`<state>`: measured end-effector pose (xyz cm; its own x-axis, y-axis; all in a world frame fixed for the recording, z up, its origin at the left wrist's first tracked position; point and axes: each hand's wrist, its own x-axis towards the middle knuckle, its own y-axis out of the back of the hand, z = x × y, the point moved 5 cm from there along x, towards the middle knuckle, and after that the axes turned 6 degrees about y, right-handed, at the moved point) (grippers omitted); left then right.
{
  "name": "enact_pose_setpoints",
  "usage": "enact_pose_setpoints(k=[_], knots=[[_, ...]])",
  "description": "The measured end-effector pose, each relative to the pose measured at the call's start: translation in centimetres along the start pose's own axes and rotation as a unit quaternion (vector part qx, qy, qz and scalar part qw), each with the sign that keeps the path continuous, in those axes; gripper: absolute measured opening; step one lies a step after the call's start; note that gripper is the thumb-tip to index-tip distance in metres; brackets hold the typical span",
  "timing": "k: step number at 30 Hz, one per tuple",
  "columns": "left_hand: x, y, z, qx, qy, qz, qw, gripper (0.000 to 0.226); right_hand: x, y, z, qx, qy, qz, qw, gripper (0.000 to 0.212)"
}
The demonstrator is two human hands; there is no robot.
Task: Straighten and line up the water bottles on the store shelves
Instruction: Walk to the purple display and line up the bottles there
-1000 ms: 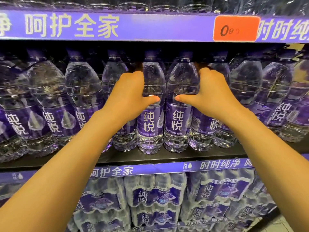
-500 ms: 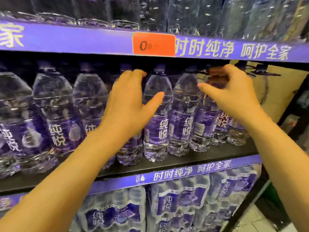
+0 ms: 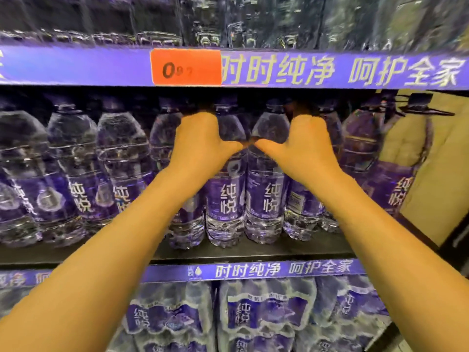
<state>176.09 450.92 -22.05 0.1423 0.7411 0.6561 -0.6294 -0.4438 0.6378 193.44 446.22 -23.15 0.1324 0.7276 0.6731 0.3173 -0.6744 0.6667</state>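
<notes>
Basically both hands gripped shoulders of clear plastic purple-labelled water bottles on the dark shelf [image 3: 253,252]: left hand [image 3: 203,143] on one bottle [image 3: 224,199], right hand [image 3: 302,146] on its neighbour [image 3: 266,199], thumbs nearly touching. Best to twist labels forward and keep bases level with the row either side.

Bottles [image 3: 225,199] abreast on shelf [image 3: 253,250]

Bottles [image 3: 223,199] stood packed side by side, no gaps. Upper shelf edge [image 3: 304,69] sat close above caps. Open space lay in front of the row.
</notes>
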Motion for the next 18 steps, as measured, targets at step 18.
enact_pose_setpoints(k=[18], knots=[[1.0,0.1,-0.7,-0.057,0.052,-0.073,0.994,0.056,0.9,0.6,-0.6,-0.047,-0.001,0.011,0.999,0.068]])
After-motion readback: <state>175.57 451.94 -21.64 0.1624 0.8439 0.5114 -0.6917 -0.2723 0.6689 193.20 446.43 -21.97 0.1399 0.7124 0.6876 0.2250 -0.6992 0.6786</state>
